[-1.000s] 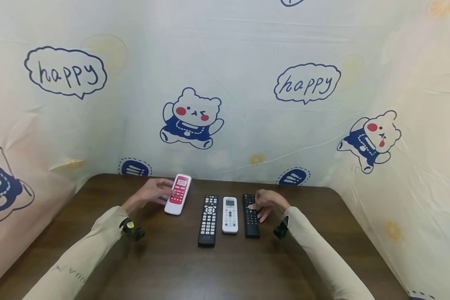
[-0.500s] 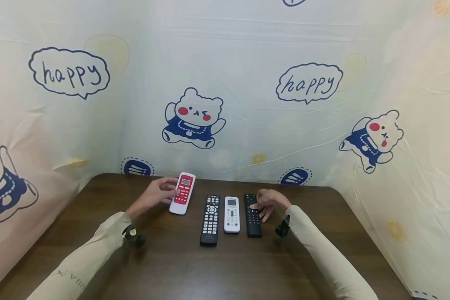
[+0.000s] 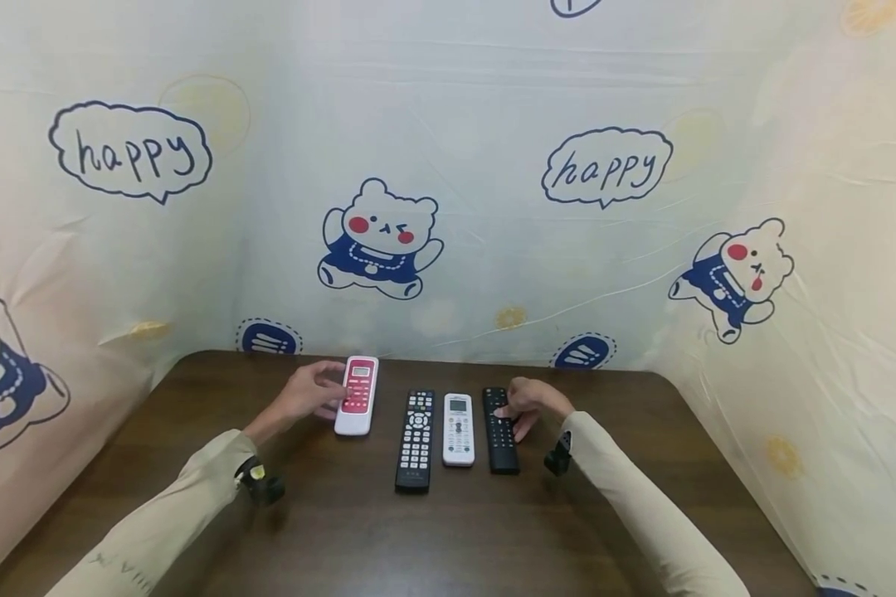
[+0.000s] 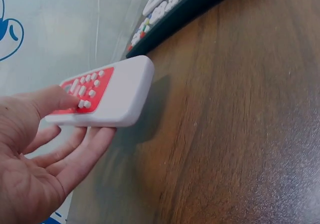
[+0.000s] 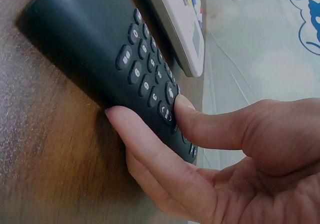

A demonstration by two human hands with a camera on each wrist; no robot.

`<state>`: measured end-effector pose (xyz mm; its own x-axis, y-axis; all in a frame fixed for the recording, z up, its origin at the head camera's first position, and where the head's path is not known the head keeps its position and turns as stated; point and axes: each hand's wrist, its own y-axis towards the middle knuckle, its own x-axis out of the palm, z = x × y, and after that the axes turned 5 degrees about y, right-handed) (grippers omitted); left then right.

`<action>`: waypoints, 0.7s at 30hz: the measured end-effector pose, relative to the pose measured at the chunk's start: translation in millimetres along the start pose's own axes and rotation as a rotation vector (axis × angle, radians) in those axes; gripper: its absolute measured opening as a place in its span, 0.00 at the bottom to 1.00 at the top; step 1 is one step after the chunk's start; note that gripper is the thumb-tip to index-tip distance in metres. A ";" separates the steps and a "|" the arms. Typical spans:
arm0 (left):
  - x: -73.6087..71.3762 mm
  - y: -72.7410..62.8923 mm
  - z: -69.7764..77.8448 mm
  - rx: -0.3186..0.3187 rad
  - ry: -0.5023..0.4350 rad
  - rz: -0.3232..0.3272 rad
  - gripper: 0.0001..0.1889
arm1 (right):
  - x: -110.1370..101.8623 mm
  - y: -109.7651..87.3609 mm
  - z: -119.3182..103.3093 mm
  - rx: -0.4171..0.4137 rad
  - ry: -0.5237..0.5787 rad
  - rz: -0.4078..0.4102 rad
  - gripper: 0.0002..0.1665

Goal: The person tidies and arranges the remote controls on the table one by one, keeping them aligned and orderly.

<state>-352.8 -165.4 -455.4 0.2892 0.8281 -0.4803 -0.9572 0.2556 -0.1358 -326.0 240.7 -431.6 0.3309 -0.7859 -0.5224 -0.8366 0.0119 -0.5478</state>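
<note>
In the head view my left hand [image 3: 308, 395] holds a white remote control with a red face [image 3: 359, 396]. The left wrist view shows the thumb on its buttons and the fingers underneath, with the remote [image 4: 120, 92] raised off the wood above its shadow. My right hand [image 3: 535, 403] grips a black remote control [image 3: 502, 448] at the right end of the row. Its thumb [image 5: 215, 126] lies on the buttons and its other fingers are against the long side. This black remote's far end is partly covered by the hand.
Between the hands lie a longer black remote with pale buttons [image 3: 415, 444] and a white remote with a small screen [image 3: 459, 431], side by side. The brown wooden table [image 3: 448, 539] meets a printed curtain [image 3: 493, 249] along its back and sides.
My left hand and the red-faced remote have come slightly nearer me, and the remote now slants less. The right hand stays on its black remote. The head view has shifted slightly.
</note>
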 end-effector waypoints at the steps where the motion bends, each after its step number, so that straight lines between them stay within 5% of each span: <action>1: -0.5 -1.5 0.4 -0.006 0.000 -0.007 0.35 | 0.9 -0.7 -0.3 -0.008 -0.010 0.007 0.25; 21: 12.5 -13.0 6.5 -0.033 0.048 -0.101 0.36 | 9.2 -1.7 -1.7 -0.060 -0.070 0.045 0.22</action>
<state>-336.7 -155.1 -453.9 0.3843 0.7737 -0.5038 -0.9232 0.3196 -0.2135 -322.3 232.4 -434.4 0.3204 -0.7401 -0.5913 -0.8751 0.0077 -0.4838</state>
